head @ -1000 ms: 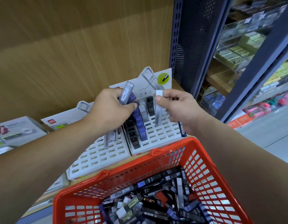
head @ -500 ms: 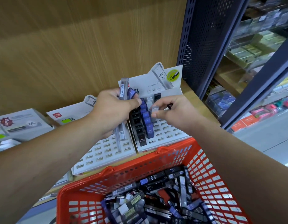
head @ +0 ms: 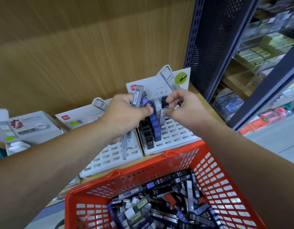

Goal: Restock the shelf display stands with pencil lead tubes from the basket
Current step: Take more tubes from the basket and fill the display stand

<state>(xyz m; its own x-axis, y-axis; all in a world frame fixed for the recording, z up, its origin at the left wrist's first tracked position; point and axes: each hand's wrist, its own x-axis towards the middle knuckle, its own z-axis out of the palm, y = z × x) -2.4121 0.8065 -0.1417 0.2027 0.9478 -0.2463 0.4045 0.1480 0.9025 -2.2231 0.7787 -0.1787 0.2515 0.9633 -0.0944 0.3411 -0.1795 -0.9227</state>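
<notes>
Head view shows the right hand (head: 184, 111) pinching the top of a pale tube (head: 162, 119) that stands in the right display stand (head: 176, 137), just right of the blue row (head: 157, 131). The left hand (head: 126, 118) grips a spare bundle (head: 137, 96) of tubes close by. I'd press the tube straight down until it sits level with its neighbours, keeping the bundle off the seated rows. The basket (head: 181, 151) sits near, well stocked.
</notes>
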